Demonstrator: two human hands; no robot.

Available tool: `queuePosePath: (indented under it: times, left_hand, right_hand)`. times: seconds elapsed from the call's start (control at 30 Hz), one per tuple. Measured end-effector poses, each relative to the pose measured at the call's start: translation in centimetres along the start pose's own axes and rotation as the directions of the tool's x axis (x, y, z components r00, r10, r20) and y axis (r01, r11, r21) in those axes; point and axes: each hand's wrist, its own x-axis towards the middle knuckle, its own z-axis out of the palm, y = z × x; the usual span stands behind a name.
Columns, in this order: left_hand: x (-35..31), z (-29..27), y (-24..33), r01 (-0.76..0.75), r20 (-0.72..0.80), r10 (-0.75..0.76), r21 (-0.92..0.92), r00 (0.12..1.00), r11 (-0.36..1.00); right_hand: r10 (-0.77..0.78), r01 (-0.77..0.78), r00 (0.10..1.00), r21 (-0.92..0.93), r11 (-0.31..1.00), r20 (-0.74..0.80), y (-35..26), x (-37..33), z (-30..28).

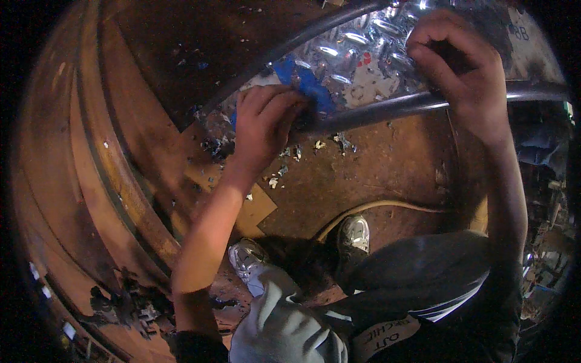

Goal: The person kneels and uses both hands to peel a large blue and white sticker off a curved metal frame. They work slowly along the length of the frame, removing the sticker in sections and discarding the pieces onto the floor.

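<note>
Metal tread plate [330, 51]: lies ahead between dark rails [387, 112]; likely stiff, heavy; best held there. Left hand [263, 121] at blue patch [311, 88], right hand [466, 72] above plate: fingers curled; cannot tell if clamped.

Below me, dimly lit brown floor [393, 163] fills mid-frame, strewn with pale scraps [273, 182]; I see a tan hose [387, 203] curving below centre, ragged black debris [130, 302] lower left, dark clutter [548, 242] far right.
</note>
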Motion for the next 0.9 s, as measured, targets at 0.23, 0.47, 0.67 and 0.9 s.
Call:
queuePosePath:
  times: [0.23, 0.47, 0.67, 0.9]
  left_hand:
    - [1.4, -0.4, 1.2, -0.026, 0.09, 0.019, 0.086, 0.996, 0.996]
    - [2.7, -0.5, 0.7, -0.281, 0.17, 0.25, 0.187, 0.953, 0.941]
    - [3.1, -0.7, 0.5, -0.42, 0.164, 0.389, 0.26, 0.907, 0.87]
    - [3.4, 0.3, 0.4, -0.403, 0.284, 0.328, 0.267, 0.901, 0.876]
  right_hand:
    - [-0.011, 0.011, 1.0, 0.004, 1.0, 0.029, 0.2, 0.0, 0.1]
    - [-0.091, 0.098, 0.995, -0.142, 0.985, 0.05, -0.2, 0.1, -0.1]
    - [0.066, -0.064, 0.998, -0.086, 0.994, 0.021, -1.1, 0.2, -0.1]
    - [0.03, -0.025, 0.998, -0.108, 0.994, 0.046, -1.0, 0.7, -0.4]
